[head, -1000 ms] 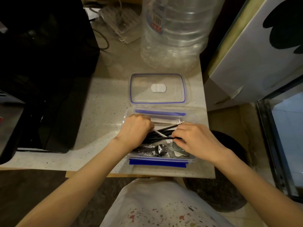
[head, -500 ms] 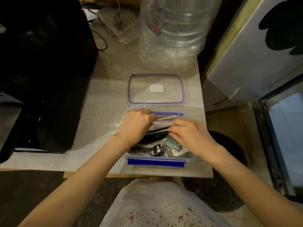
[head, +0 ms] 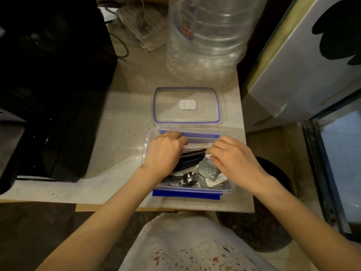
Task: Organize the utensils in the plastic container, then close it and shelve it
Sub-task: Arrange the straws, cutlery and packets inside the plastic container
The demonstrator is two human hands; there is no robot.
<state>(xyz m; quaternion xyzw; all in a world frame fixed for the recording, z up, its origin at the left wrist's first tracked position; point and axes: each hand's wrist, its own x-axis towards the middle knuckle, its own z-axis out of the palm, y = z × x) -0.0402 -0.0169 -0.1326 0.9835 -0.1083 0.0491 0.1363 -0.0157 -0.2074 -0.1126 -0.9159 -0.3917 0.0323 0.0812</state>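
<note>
A clear plastic container (head: 232,189) with blue clips stands open on the pale counter near its front edge. Its clear lid (head: 170,112) lies flat just behind it. Inside are a bundle of black utensils (head: 192,159), a wrapped black spork (head: 188,178), silver packets (head: 210,170) and a pale paper-wrapped stick (head: 197,146) along the far wall. My left hand (head: 164,153) is inside on the left, fingers curled on one end of that stick. My right hand (head: 234,159) is on the right, fingertips at its other end, thumb over the packets.
A large clear water bottle (head: 207,40) stands behind the lid. A black appliance (head: 48,85) fills the left of the counter, with a power strip (head: 140,24) and cable at the back. A white box (head: 302,65) and a glass tank (head: 340,163) stand right.
Both hands carried the pale wrapped stick from above the middle of the container to its far wall. The silver packets, covered before, now show under my right hand.
</note>
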